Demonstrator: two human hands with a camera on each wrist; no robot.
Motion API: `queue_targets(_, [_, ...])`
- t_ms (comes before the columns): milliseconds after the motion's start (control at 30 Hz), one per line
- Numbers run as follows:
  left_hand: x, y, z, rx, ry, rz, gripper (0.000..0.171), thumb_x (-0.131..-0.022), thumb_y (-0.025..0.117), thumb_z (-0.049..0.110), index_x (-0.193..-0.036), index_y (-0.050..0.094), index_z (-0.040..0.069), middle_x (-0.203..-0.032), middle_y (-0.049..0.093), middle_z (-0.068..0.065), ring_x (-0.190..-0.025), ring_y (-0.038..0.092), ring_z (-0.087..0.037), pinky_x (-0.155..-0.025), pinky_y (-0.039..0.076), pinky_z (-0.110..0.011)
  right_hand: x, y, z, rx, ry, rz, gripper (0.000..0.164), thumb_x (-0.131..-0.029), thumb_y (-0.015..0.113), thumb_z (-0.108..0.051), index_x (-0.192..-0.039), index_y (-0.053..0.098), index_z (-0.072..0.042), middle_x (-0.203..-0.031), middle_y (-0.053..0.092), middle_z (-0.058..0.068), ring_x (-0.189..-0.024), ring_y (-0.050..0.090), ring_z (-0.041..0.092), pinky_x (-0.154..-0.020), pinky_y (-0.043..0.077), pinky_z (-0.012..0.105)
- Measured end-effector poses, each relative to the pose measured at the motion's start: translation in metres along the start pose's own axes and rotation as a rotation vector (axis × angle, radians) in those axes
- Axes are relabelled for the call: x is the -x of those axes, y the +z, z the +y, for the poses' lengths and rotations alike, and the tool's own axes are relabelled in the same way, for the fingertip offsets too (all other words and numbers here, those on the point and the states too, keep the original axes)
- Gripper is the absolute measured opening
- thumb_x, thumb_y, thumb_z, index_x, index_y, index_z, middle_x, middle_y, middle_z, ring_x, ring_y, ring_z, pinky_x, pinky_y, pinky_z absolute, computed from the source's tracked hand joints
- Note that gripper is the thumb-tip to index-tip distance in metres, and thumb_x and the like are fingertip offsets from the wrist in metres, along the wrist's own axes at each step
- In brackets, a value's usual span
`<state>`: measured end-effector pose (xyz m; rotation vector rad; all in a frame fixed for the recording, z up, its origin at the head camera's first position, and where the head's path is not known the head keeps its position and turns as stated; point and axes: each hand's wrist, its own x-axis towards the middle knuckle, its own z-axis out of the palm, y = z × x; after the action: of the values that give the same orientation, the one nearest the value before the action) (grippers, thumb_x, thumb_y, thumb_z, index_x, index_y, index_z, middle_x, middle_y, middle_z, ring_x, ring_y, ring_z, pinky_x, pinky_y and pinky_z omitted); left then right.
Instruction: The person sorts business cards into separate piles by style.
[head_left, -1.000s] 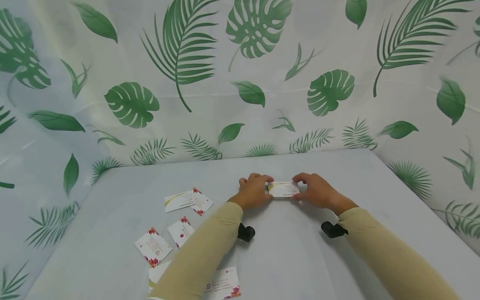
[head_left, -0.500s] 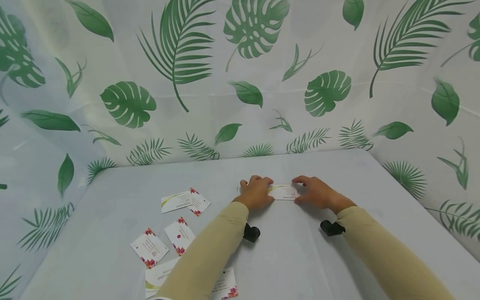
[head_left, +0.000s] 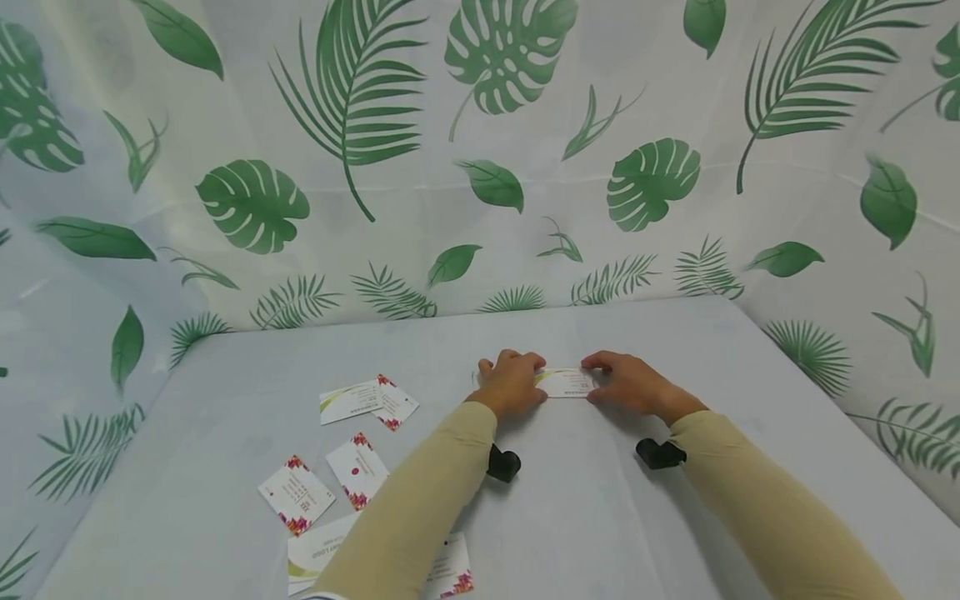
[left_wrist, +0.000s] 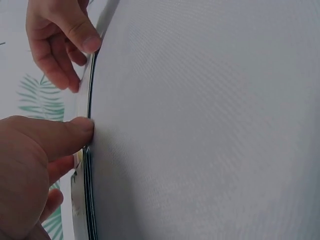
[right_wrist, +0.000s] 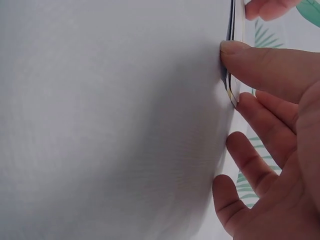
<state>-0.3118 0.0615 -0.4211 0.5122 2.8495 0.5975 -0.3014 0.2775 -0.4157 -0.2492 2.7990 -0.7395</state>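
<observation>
A small stack of white business cards (head_left: 564, 383) with a yellow-green curve on top lies flat near the back of the table. My left hand (head_left: 510, 385) holds its left end, thumb on the near edge and index finger on the far edge. At the right end, my right hand (head_left: 630, 383) pinches it in the same way; its other fingers are spread in the right wrist view. Edge-on in the left wrist view, a second layered stack (left_wrist: 89, 200) runs on past the left thumb, mostly hidden under that hand in the head view.
Several loose business cards lie on the left of the grey-white table (head_left: 570, 517), among them a flower-cornered card (head_left: 297, 495) and a yellow-curved card (head_left: 348, 402) overlapping another. My left sleeve (head_left: 420, 500) covers part of the nearer ones. A leaf-printed curtain (head_left: 420, 200) hangs behind.
The card stack between my hands looks lower and flatter than one second ago, when its front side showed. My left hand has shifted slightly right and nearer; the right hand has barely moved.
</observation>
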Motion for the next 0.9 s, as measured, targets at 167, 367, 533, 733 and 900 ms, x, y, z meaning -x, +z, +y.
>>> queue_targets(167, [0.0013, -0.0006, -0.0009, -0.013, 0.01, 0.003, 0.051, -0.091, 0.076, 0.031, -0.139, 0.059, 0.022, -0.129, 0.062, 0.007, -0.132, 0.04, -0.02, -0.103, 0.023, -0.052, 0.0006, 0.0028, 0.0007, -0.037, 0.015, 0.01, 0.059, -0.088, 0.076, -0.019, -0.139, 0.053, -0.003, -0.139, 0.052, 0.024, -0.126, 0.045, 0.043, -0.106, 0.03, 0.062])
queue_targets(367, [0.0002, 0.0004, -0.0016, -0.017, 0.007, 0.007, 0.052, -0.091, 0.076, 0.031, -0.139, 0.059, 0.023, -0.131, 0.061, 0.008, -0.133, 0.04, -0.02, -0.103, 0.023, -0.051, 0.0034, 0.0052, 0.0013, -0.049, 0.005, 0.049, 0.06, -0.087, 0.076, -0.016, -0.139, 0.051, 0.001, -0.139, 0.053, 0.023, -0.127, 0.045, 0.043, -0.107, 0.031, 0.06])
queue_targets(533, [-0.0016, 0.0007, -0.0014, -0.027, 0.01, 0.007, 0.052, -0.091, 0.075, 0.032, -0.14, 0.058, 0.024, -0.132, 0.061, 0.008, -0.134, 0.039, -0.02, -0.102, 0.023, -0.051, 0.0031, 0.0055, 0.0016, -0.059, 0.0, 0.066, 0.059, -0.087, 0.076, -0.016, -0.138, 0.052, 0.001, -0.138, 0.054, 0.022, -0.127, 0.045, 0.042, -0.107, 0.03, 0.06])
queue_targets(733, [0.0002, -0.0007, 0.0002, -0.005, 0.014, -0.007, 0.052, -0.092, 0.074, 0.03, -0.141, 0.057, 0.023, -0.132, 0.061, 0.007, -0.134, 0.039, -0.02, -0.103, 0.023, -0.052, 0.0041, 0.0059, 0.0012, -0.094, 0.015, 0.059, 0.059, -0.088, 0.076, -0.017, -0.139, 0.052, 0.0, -0.139, 0.053, 0.022, -0.129, 0.044, 0.042, -0.108, 0.029, 0.06])
queue_targets(900, [0.0022, -0.0009, 0.0001, 0.024, 0.016, -0.005, 0.051, -0.092, 0.075, 0.029, -0.14, 0.059, 0.021, -0.131, 0.061, 0.006, -0.134, 0.039, -0.02, -0.102, 0.024, -0.052, 0.0065, 0.0064, 0.0019, -0.104, 0.041, 0.07, 0.062, -0.088, 0.076, -0.019, -0.14, 0.051, 0.001, -0.139, 0.053, 0.022, -0.128, 0.044, 0.042, -0.107, 0.031, 0.06])
